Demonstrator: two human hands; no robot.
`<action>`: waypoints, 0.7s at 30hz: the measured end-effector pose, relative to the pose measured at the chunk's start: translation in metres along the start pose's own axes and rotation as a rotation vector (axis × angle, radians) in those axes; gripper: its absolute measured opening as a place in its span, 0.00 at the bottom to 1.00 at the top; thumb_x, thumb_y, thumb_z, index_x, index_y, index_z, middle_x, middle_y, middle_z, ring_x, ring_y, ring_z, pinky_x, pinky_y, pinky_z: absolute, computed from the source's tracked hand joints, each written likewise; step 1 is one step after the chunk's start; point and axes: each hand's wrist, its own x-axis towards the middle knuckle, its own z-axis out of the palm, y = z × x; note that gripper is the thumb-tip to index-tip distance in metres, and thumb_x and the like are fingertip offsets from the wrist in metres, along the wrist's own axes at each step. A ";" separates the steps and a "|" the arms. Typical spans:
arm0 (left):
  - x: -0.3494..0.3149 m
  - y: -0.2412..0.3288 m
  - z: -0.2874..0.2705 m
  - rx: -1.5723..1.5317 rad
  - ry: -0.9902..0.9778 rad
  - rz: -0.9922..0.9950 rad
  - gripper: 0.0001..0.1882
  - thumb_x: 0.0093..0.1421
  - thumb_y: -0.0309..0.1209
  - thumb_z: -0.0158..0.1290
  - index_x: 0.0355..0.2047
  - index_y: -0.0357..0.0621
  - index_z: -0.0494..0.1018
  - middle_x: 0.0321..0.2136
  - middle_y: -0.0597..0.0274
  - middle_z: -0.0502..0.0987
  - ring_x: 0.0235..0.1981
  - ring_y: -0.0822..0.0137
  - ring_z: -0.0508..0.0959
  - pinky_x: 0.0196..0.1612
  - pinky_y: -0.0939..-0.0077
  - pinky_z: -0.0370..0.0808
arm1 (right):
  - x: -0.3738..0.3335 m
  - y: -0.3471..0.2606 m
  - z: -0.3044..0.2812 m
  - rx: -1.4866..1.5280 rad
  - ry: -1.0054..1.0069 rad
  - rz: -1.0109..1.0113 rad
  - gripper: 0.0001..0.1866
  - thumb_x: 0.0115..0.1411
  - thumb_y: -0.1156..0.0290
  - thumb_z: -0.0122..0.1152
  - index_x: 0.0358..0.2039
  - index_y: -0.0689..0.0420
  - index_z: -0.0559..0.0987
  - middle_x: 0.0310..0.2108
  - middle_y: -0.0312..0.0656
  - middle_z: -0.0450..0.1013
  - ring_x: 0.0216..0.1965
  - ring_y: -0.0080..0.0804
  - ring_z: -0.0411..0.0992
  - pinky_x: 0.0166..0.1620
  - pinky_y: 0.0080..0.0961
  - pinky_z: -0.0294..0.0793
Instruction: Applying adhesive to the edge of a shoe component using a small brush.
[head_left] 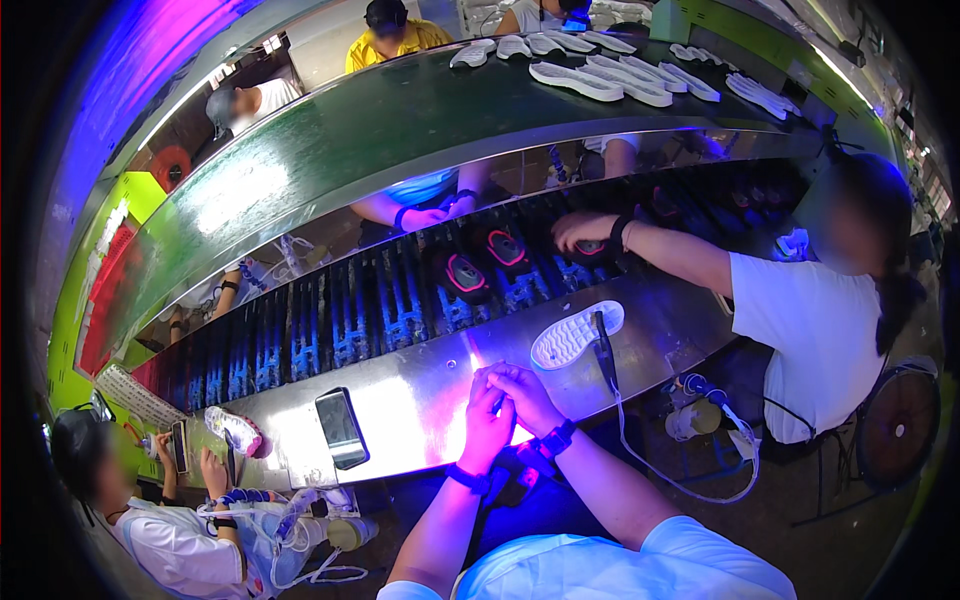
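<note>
My left hand (484,428) and my right hand (528,396) meet over the near edge of the metal bench. Their fingers are closed and touch one another, and no object shows between them; the palms are hidden. Just beyond my right hand a white shoe sole (563,342) lies tread up. Across its right end rests a black pen-like tool (605,352) with a pale cable or hose hanging off the bench. To the left of my hands a dark smartphone (342,428) lies on the bench. Purple light falls on both hands.
Beyond the bench runs a slatted conveyor (400,310) carrying dark shoe uppers (463,274) with red trim. A co-worker at right reaches a hand (585,232) onto one. Another co-worker (180,540) sits at lower left near a shoe (233,430). White soles (625,80) lie on the upper green belt (400,110).
</note>
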 end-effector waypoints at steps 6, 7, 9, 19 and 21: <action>0.003 0.015 0.000 -0.139 0.008 -0.120 0.16 0.58 0.18 0.51 0.47 0.35 0.79 0.51 0.47 0.77 0.58 0.46 0.75 0.63 0.56 0.70 | 0.001 0.000 -0.002 -0.021 -0.011 -0.008 0.10 0.70 0.71 0.59 0.47 0.62 0.82 0.41 0.37 0.79 0.42 0.23 0.76 0.48 0.23 0.77; 0.003 0.015 0.001 -0.140 0.008 -0.120 0.16 0.58 0.18 0.51 0.47 0.35 0.79 0.51 0.47 0.77 0.58 0.46 0.75 0.63 0.56 0.70 | 0.002 0.000 -0.002 -0.032 -0.009 -0.015 0.11 0.70 0.71 0.59 0.47 0.62 0.82 0.41 0.38 0.79 0.42 0.23 0.76 0.48 0.23 0.77; 0.004 0.018 0.000 -0.146 0.015 -0.123 0.16 0.58 0.18 0.51 0.47 0.35 0.79 0.51 0.47 0.77 0.58 0.47 0.75 0.62 0.56 0.70 | 0.002 0.002 -0.003 -0.042 -0.008 -0.021 0.11 0.70 0.71 0.58 0.47 0.62 0.82 0.41 0.38 0.79 0.42 0.23 0.76 0.48 0.24 0.77; 0.001 0.011 0.001 -0.169 0.016 -0.141 0.16 0.58 0.18 0.51 0.47 0.35 0.79 0.50 0.47 0.77 0.57 0.47 0.75 0.61 0.57 0.71 | 0.001 0.001 -0.002 -0.045 -0.007 -0.020 0.11 0.70 0.70 0.59 0.47 0.63 0.82 0.41 0.38 0.79 0.43 0.23 0.76 0.48 0.24 0.77; 0.001 0.012 0.001 -0.148 0.024 -0.123 0.16 0.58 0.17 0.51 0.47 0.36 0.79 0.50 0.47 0.77 0.57 0.47 0.75 0.61 0.57 0.72 | 0.001 0.001 -0.002 -0.037 -0.007 -0.014 0.11 0.70 0.71 0.59 0.47 0.63 0.82 0.41 0.38 0.79 0.43 0.23 0.76 0.48 0.24 0.77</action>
